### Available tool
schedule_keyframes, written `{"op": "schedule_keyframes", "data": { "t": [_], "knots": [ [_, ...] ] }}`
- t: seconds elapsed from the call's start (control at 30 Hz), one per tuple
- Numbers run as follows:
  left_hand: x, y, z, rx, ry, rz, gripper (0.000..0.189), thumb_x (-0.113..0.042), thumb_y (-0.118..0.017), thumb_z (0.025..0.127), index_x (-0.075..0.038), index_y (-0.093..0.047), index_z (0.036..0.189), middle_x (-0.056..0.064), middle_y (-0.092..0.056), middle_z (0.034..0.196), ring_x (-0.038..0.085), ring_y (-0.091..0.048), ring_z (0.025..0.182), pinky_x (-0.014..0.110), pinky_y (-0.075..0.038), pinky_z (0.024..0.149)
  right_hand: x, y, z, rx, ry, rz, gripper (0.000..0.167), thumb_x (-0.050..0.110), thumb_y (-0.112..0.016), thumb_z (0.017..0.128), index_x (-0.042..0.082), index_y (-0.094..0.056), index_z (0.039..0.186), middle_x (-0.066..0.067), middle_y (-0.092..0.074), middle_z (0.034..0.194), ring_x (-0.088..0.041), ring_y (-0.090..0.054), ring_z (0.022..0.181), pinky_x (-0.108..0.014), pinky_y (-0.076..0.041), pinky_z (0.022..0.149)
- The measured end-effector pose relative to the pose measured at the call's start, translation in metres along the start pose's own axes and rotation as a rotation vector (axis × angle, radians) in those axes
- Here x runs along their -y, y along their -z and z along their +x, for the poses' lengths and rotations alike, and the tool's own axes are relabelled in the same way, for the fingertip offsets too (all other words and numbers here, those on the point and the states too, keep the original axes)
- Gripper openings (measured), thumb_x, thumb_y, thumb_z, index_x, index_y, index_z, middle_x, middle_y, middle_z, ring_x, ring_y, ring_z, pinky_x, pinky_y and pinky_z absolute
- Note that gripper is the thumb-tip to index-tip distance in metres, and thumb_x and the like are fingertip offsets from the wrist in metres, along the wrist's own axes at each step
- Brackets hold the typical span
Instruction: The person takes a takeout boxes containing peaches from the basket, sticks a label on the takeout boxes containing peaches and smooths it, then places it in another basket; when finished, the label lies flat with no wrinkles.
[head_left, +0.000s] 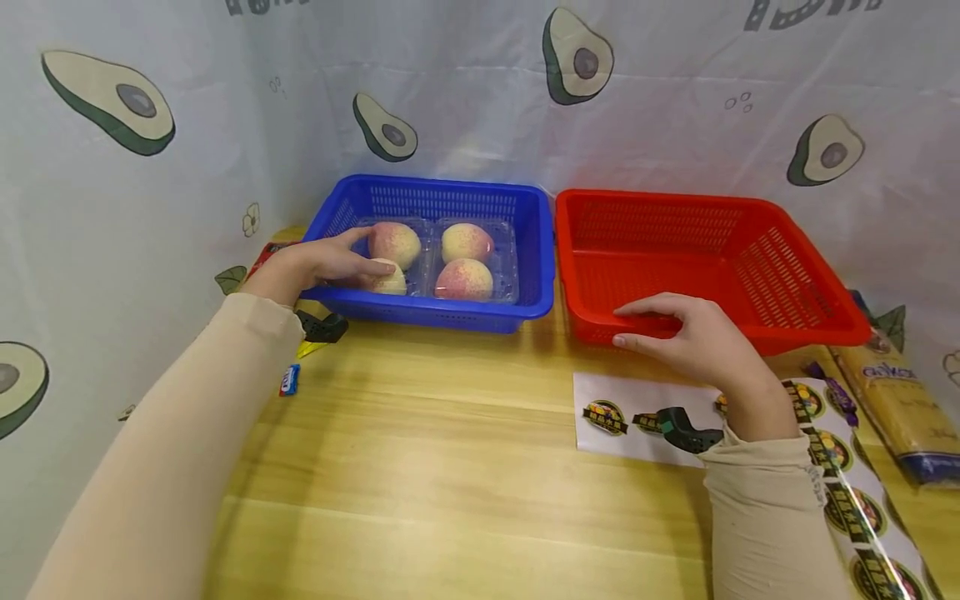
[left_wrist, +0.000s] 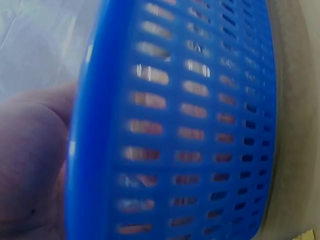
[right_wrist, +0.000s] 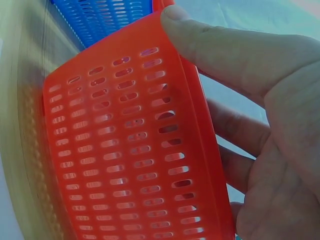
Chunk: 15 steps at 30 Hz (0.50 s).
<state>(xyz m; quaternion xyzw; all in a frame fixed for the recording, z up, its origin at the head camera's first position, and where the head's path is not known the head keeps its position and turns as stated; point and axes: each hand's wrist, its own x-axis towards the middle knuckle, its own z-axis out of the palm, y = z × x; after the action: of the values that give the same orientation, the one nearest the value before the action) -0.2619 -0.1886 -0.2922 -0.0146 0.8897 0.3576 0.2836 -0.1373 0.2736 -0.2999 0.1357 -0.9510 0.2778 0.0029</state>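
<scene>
The left hand [head_left: 326, 257] reaches over the near-left rim of the blue slotted basket [head_left: 442, 315], its thumb stretched across the near peach [head_left: 392, 284] in the left-hand pack and its index finger beside the far peach [head_left: 396, 243]; the remaining fingers are hidden, so I cannot tell whether they grasp the pack or merely rest against it. A second pair, a far peach in the right-hand pack [head_left: 467, 242] and a near one just below it [head_left: 464, 281], sits in the clear plastic clamshell [head_left: 507, 265] alongside, so all four peaches lie inside the blue basket. The right hand [head_left: 701, 337] is curled loosely about the near rim of the red slotted basket [head_left: 637, 218], thumb outside and fingers inside, as the right wrist view confirms. A sheet of fruit labels [head_left: 606, 417] lies on the wooden table [head_left: 450, 467] below that hand. The step in hand looks like securing the left pack while the other hand steadies the red basket. From here, lifting would call for a surer hold on the pack's edges, without squeezing the fruit, and enough height to clear the blue rim.
</scene>
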Motion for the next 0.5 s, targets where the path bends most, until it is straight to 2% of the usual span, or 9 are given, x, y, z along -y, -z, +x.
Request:
{"op": "schedule_keyframes", "data": {
  "t": [0.17, 0.37, 0.43, 0.5],
  "knots": [
    [0.0024, -0.0007, -0.0027, -0.039, -0.029, -0.024, 0.102, -0.051, -0.073, 0.089, -0.027, -0.007, 0.163, 0.021, -0.006, 0.166, 0.044, -0.016, 0.147, 0.063, -0.018, 0.115, -0.0002, -0.0037, -0.0005, 0.016, 0.002, -0.004, 0.044, 0.039, -0.081, 0.087, 0.013, -0.073, 0.122, -0.015, -0.066, 0.121, -0.036, -0.054, 0.111, -0.060, -0.045, 0.093],
    [-0.0021, -0.0002, -0.0071, -0.135, -0.137, 0.015, 0.097, -0.050, -0.073, 0.088, -0.033, -0.014, 0.163, 0.021, 0.013, 0.163, 0.044, 0.005, 0.148, 0.068, -0.014, 0.113, -0.0017, -0.0045, -0.0008, -0.001, 0.030, -0.016, 0.041, 0.035, -0.081, 0.087, 0.014, -0.073, 0.120, -0.015, -0.067, 0.119, -0.035, -0.055, 0.108, -0.059, -0.047, 0.089],
    [-0.0029, 0.0005, -0.0079, -0.133, -0.154, -0.016, 0.095, -0.046, -0.073, 0.089, -0.034, -0.015, 0.163, 0.020, 0.018, 0.161, 0.043, 0.010, 0.148, 0.068, -0.013, 0.114, -0.0020, -0.0041, 0.0002, -0.003, 0.036, -0.016, 0.041, 0.035, -0.081, 0.087, 0.013, -0.073, 0.121, -0.015, -0.066, 0.119, -0.036, -0.055, 0.108, -0.060, -0.048, 0.089],
    [-0.0035, 0.0010, -0.0081, -0.117, -0.159, -0.045, 0.094, -0.043, -0.073, 0.090, -0.035, -0.014, 0.163, 0.019, 0.017, 0.161, 0.042, 0.006, 0.148, 0.065, -0.018, 0.114, -0.0023, -0.0036, 0.0012, -0.002, 0.038, -0.016, 0.041, 0.035, -0.081, 0.087, 0.013, -0.073, 0.121, -0.015, -0.066, 0.120, -0.035, -0.055, 0.108, -0.059, -0.047, 0.089]
  ]
}}
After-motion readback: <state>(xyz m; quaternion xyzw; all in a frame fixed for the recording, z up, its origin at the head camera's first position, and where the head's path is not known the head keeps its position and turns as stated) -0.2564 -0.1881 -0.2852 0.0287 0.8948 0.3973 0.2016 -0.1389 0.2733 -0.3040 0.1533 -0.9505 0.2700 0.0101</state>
